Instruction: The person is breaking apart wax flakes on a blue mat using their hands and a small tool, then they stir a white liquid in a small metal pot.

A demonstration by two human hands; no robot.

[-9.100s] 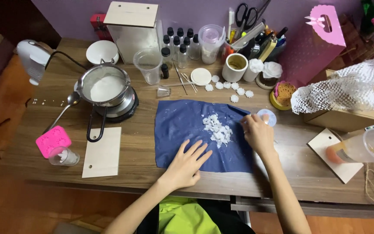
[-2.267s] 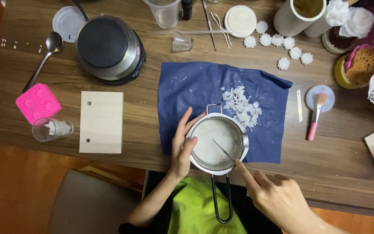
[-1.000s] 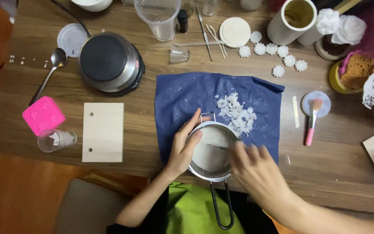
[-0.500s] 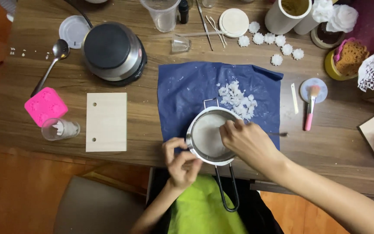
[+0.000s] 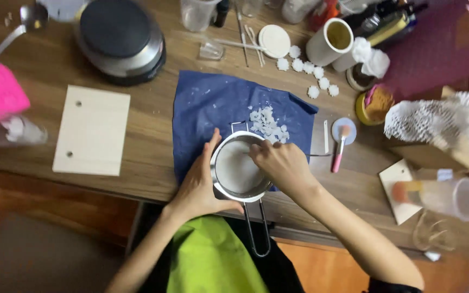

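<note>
Metal pot (image 5: 238, 172) at table edge (image 5: 137, 190), left hand (image 5: 199, 184) bracing rim, right hand (image 5: 280, 163) inside

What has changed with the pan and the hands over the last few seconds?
The small metal pan came off the black hotplate onto the blue cloth. The left hand now cups its side, and the right hand has moved over its rim. The pile of white flakes and the pink brush stayed put.

The pot (image 5: 238, 172) is shiny metal with smooth white stuff inside. It sits on a soft, matt blue cloth (image 5: 213, 114). The table (image 5: 153, 70) is smooth brown wood. The board (image 5: 92, 130) is pale, plain wood.
</note>
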